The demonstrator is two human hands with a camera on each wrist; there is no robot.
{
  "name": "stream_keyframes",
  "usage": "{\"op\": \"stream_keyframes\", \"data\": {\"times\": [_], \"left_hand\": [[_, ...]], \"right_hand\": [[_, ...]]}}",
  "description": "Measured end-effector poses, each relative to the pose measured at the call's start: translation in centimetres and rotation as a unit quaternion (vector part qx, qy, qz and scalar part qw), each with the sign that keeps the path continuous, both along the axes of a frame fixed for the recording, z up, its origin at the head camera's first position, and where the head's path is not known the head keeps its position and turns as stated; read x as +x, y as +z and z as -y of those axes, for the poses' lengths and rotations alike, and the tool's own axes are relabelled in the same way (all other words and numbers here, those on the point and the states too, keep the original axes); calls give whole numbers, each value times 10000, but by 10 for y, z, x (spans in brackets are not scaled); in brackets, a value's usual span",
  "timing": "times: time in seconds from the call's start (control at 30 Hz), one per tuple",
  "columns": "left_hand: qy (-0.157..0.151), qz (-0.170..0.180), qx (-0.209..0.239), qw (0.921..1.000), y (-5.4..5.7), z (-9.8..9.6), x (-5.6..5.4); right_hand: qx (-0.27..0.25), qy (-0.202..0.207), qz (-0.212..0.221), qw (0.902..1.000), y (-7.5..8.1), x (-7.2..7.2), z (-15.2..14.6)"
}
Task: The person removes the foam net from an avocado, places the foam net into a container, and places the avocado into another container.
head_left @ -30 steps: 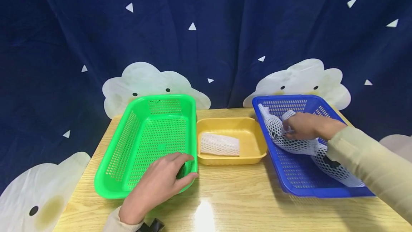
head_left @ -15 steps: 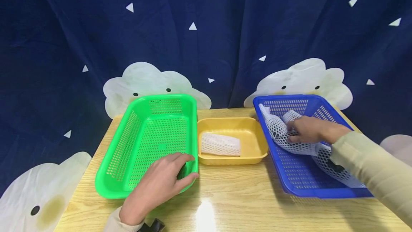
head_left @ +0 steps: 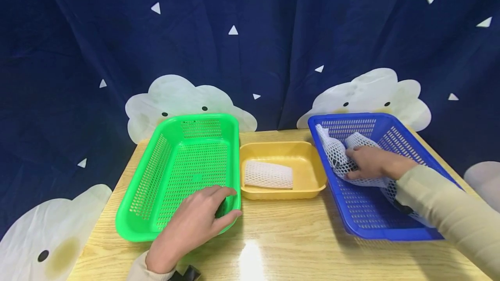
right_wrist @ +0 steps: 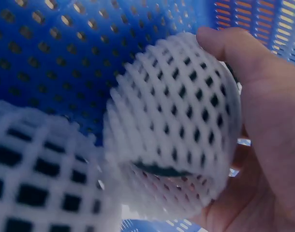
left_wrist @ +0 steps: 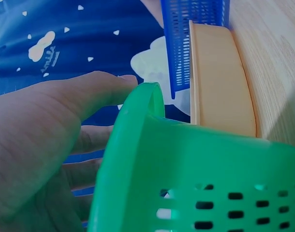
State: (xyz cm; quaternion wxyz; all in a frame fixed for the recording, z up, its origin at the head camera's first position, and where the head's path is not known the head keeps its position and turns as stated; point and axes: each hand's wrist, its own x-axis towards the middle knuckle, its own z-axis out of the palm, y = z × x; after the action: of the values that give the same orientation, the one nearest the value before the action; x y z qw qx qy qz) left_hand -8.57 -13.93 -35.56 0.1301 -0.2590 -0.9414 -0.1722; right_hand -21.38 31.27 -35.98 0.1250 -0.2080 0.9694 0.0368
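Note:
In the head view, my left hand holds the near right corner of the green basket. The left wrist view shows its thumb at the rim, with the other fingers behind. My right hand is inside the blue basket. It grips a dark rounded thing in a white foam net, thumb on top and fingers partly hidden behind. The net hides what kind of thing it is. Another netted dark thing lies close beside it. A further netted thing is partly under my right forearm.
Between the two baskets stands a shallow yellow tray with a flat white foam net sleeve in it. Everything stands on a wooden table. A dark blue curtain with clouds and triangles hangs behind.
My right hand has shifted slightly inside the blue basket, and the netted thing at its fingers has moved a little to the right. My left hand stays at the green basket's corner.

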Motion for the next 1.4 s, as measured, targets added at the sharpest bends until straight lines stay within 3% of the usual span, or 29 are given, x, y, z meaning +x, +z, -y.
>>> {"op": "stream_keyframes", "data": {"times": [0.5,0.9,1.4], "left_hand": [[-66,-57,48,10000,-2,-1,-2],[-46,-30,52,10000,-2,0,-2],[-43,2,59,10000,5,1,2]], "right_hand": [[-281,-276,-112,9992,-19,2,1],[-101,-334,-6,9994,-15,1,4],[71,-137,-134,9998,8,13,4]]}}
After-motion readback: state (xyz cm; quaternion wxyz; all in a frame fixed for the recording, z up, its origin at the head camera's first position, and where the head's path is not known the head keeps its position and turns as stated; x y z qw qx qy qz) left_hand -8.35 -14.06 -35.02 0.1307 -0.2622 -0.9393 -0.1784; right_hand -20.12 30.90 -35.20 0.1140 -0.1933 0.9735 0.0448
